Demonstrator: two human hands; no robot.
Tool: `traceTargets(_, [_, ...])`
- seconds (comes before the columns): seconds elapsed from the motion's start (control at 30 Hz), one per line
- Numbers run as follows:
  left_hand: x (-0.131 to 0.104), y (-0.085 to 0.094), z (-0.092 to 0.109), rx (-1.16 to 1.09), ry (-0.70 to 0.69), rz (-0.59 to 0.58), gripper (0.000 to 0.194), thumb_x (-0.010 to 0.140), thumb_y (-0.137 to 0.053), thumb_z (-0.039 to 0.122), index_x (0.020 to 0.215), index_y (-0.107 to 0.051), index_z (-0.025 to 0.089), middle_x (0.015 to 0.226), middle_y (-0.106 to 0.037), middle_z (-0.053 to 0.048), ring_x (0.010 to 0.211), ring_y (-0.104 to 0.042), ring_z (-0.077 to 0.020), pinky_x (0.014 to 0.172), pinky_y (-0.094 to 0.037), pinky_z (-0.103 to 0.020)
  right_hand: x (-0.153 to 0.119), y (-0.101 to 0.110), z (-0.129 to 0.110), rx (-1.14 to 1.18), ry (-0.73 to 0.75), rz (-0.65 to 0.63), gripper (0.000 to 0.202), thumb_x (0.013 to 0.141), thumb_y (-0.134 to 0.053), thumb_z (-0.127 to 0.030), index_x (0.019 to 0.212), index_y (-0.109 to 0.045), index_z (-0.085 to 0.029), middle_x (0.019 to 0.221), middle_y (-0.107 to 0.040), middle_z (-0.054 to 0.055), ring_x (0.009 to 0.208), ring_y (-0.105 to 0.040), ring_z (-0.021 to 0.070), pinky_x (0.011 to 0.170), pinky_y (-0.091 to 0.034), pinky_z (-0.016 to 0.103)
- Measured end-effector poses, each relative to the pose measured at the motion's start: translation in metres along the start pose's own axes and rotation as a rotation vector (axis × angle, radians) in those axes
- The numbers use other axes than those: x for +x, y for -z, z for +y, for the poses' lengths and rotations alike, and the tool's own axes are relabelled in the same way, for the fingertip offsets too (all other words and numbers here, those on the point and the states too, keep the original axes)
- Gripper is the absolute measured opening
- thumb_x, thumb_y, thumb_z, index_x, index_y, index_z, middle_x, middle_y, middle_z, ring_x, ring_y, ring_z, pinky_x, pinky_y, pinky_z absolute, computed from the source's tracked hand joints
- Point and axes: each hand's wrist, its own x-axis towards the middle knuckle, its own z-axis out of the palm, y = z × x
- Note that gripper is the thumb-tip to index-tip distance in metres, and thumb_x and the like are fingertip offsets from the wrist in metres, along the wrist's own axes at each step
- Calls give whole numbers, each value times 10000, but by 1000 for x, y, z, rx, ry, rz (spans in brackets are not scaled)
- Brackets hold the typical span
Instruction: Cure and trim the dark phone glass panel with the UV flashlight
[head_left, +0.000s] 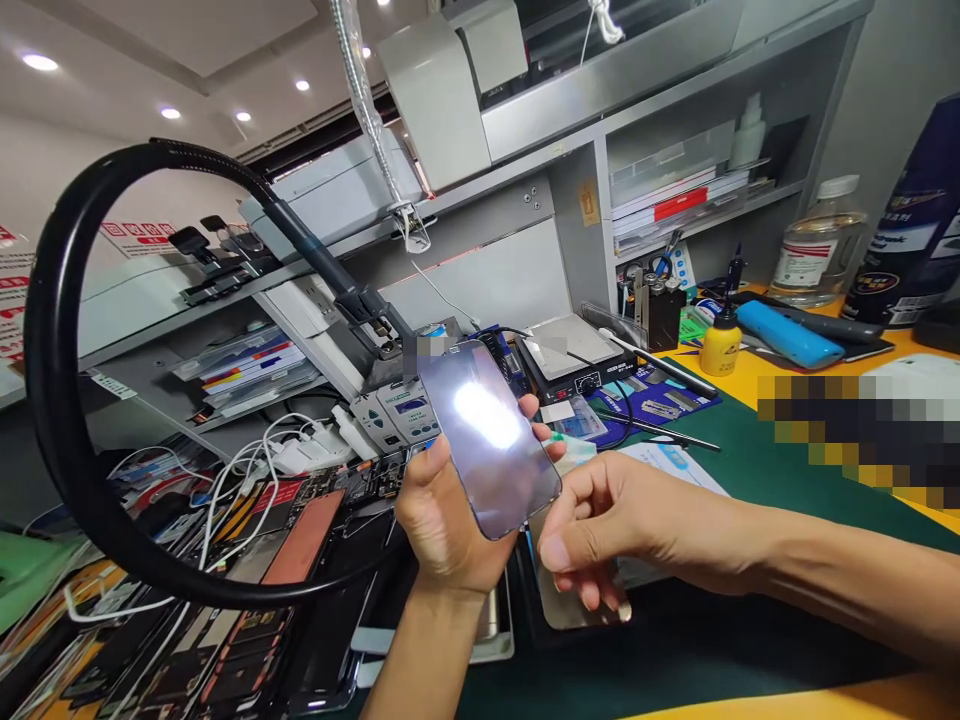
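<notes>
A dark, glossy phone-shaped panel [491, 450] with a bright reflection is tilted up in the middle of the head view. My left hand [450, 530] is wrapped around it from below, thumb on its left edge and fingertips showing past its right edge. At the panel's lower right corner is my right hand [600, 520], its thumb and index finger pinched together; whatever may be between them is too small to make out. Beneath my right hand, a gold-brown phone-shaped piece [566, 605] lies on the green mat [810, 610].
Phones and parts [255, 640] crowd the lower left, beneath a black ring-shaped arm [56, 400]. Behind the hands stand a control box [397, 415] and a flat heating device [577, 350]. A yellow bottle [720, 345], blue object [789, 335] and clear bottle [817, 245] are at right.
</notes>
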Motion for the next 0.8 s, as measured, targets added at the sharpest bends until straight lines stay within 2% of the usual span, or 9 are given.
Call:
traceTargets(0.17, [-2, 2, -2, 66, 23, -9, 556, 775, -622, 412, 1293, -647, 211, 1149, -739, -128, 934, -716, -343, 864, -578, -510, 1, -8, 3, 12, -5, 8, 448, 737, -828, -559, 734, -693, -132, 621, -669, 42, 456, -540, 84, 444, -434, 182])
traceTargets(0.3, [-3, 3, -5, 106, 41, -76, 541, 755, -635, 430, 1241, -683, 198, 1127, -748, -138, 1050, -692, -404, 894, -575, -549, 1, -16, 6, 23, -5, 72, 521, 720, -806, -620, 695, -639, -127, 591, -636, 38, 451, -526, 76, 430, -399, 163])
traceTargets(0.4, [-2, 4, -6, 85, 2, -135, 513, 764, -630, 426, 1217, -696, 195, 1146, -748, -125, 1041, -698, -370, 935, -568, -553, 0, -18, 7, 62, 17, 105, 509, 735, -806, -591, 674, -618, -122, 560, -614, 27, 444, -518, 70, 432, -404, 154])
traceTargets(0.5, [0, 6, -5, 43, -14, -177, 450, 813, -590, 401, 1196, -710, 195, 1181, -743, -114, 982, -715, -313, 958, -566, -533, -1, -16, 6, 109, 44, 135, 464, 735, -830, -545, 729, -607, -138, 582, -622, 11, 457, -534, 79, 422, -416, 152])
traceTargets(0.67, [2, 7, -2, 42, -24, -82, 513, 824, -585, 436, 1285, -665, 228, 1193, -740, -115, 1033, -701, -350, 959, -553, -565, -1, -10, 5, 168, 114, 167, 433, 765, -831, -500, 735, -592, -140, 634, -607, -8, 506, -556, 75, 486, -460, 167])
traceTargets(0.8, [2, 7, -1, 50, -18, -41, 590, 817, -591, 442, 1367, -603, 232, 1210, -730, -118, 999, -702, -329, 928, -567, -533, -2, -8, 7, 118, 109, 171, 429, 839, -760, -534, 757, -620, -136, 617, -619, 13, 514, -554, 83, 491, -421, 170])
